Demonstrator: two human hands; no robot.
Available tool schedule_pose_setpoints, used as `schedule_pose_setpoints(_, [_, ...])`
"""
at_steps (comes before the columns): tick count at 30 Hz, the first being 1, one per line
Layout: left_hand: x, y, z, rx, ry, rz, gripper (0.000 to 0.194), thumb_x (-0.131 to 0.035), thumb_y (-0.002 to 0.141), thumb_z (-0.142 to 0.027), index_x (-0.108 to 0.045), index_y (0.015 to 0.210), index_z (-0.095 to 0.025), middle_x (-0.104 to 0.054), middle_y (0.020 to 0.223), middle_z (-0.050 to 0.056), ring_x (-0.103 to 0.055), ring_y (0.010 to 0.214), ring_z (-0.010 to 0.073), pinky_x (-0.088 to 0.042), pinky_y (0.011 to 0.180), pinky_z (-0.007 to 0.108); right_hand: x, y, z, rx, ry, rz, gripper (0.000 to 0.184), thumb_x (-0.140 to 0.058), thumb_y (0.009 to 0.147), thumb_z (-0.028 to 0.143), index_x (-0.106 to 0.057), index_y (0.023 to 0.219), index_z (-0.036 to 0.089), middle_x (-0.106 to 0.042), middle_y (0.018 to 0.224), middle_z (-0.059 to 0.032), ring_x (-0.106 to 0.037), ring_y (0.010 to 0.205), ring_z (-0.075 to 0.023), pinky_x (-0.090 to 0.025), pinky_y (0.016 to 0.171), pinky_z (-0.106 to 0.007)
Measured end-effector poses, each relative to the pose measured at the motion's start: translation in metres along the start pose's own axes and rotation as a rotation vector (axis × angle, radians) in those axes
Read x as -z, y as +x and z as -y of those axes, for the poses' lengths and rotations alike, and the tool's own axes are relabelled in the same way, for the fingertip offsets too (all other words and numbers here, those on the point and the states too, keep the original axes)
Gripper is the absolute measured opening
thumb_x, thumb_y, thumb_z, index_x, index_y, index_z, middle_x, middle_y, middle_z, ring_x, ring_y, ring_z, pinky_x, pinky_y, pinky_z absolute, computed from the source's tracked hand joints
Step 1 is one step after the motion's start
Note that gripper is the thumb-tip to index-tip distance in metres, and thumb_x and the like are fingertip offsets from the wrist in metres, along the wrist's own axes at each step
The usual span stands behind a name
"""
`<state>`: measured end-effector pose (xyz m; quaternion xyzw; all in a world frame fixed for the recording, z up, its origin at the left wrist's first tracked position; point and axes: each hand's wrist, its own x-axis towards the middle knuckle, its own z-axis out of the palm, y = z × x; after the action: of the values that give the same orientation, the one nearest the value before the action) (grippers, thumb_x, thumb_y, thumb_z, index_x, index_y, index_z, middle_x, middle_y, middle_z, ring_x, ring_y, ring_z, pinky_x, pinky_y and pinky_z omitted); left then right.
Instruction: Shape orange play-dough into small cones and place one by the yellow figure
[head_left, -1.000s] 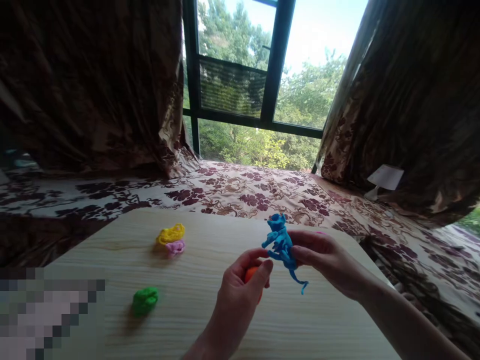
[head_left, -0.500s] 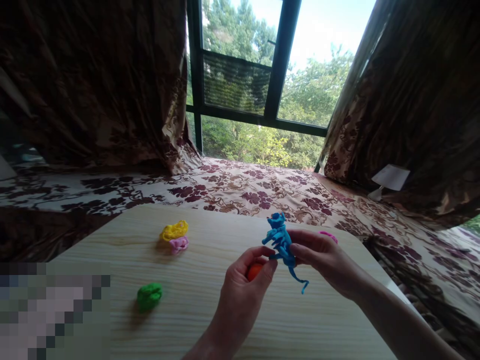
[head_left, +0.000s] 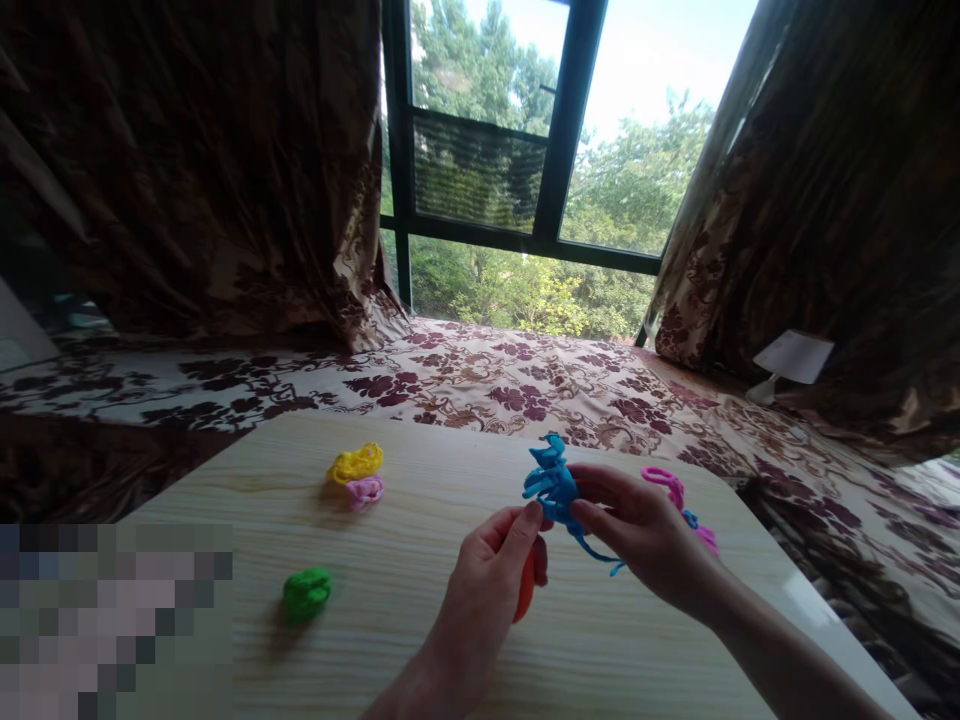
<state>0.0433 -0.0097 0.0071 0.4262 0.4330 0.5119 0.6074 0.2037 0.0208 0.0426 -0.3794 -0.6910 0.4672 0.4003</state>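
A blue clay figure [head_left: 553, 485] with thin limbs and a trailing tail is pinched between the fingers of my right hand [head_left: 645, 535] above the wooden table [head_left: 420, 640]. My left hand [head_left: 487, 590] is curled round an orange piece of clay [head_left: 523, 594], and its thumb tip touches the lower part of the blue figure. Both hands are closed.
On the table lie a green clay lump [head_left: 307, 593], a yellow clay coil [head_left: 355, 463] with a pale pink piece [head_left: 365, 490] beside it, and a pink clay shape [head_left: 675, 494] behind my right hand. A flowered cloth [head_left: 480, 380], dark curtains and a window lie beyond.
The blue figure has dropped slightly and tilted. My left thumb has risen to touch it, and the orange clay sits lower in that hand. The pink shape has come into view.
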Motion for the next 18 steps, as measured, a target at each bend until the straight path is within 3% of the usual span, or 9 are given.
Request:
schedule_pose_setpoints(7, [-0.001,0.002,0.0,0.027,-0.05,0.017,0.033,-0.05,0.08,-0.043,-0.064,0.088,-0.014,-0.052,0.054,-0.002,-0.044,0.052,0.0078,-0.03,0.05,0.02,0.002,0.0,-0.002,-0.005,0.009,-0.043,0.029,-0.058,0.083,0.029,-0.056,0.111,0.024,-0.067,0.103,-0.0033,-0.063,0.091,-0.0177,-0.053,0.074,-0.028])
schedule_pose_setpoints(13, [-0.002,0.002,-0.003,0.021,-0.066,0.014,0.032,-0.051,0.08,-0.042,-0.063,0.088,-0.014,-0.052,0.052,-0.002,-0.044,0.052,0.008,-0.033,0.051,0.02,0.002,-0.002,0.003,0.017,-0.038,-0.042,0.032,-0.056,0.083,0.031,-0.055,0.114,0.022,-0.066,0.105,-0.0059,-0.063,0.092,-0.0205,-0.053,0.076,-0.033])
schedule_pose_setpoints(15, [-0.002,0.004,-0.002,0.0,-0.09,-0.024,0.033,-0.05,0.079,-0.044,-0.061,0.09,-0.014,-0.052,0.052,-0.003,-0.045,0.05,0.0083,-0.034,0.05,0.02,0.019,-0.003,0.01,0.05,-0.135,-0.105,0.034,-0.057,0.082,0.033,-0.055,0.115,0.022,-0.066,0.104,-0.0058,-0.064,0.089,-0.0214,-0.053,0.075,-0.035])
schedule_pose_setpoints(18, [0.0,0.009,0.003,0.003,-0.123,-0.059,0.036,-0.054,0.075,-0.045,-0.059,0.091,-0.014,-0.054,0.053,-0.002,-0.046,0.048,0.0097,-0.035,0.048,0.022,0.074,-0.003,0.016,0.094,-0.398,-0.278,0.039,-0.057,0.081,0.036,-0.054,0.117,0.023,-0.066,0.104,-0.0064,-0.064,0.088,-0.0232,-0.052,0.077,-0.039])
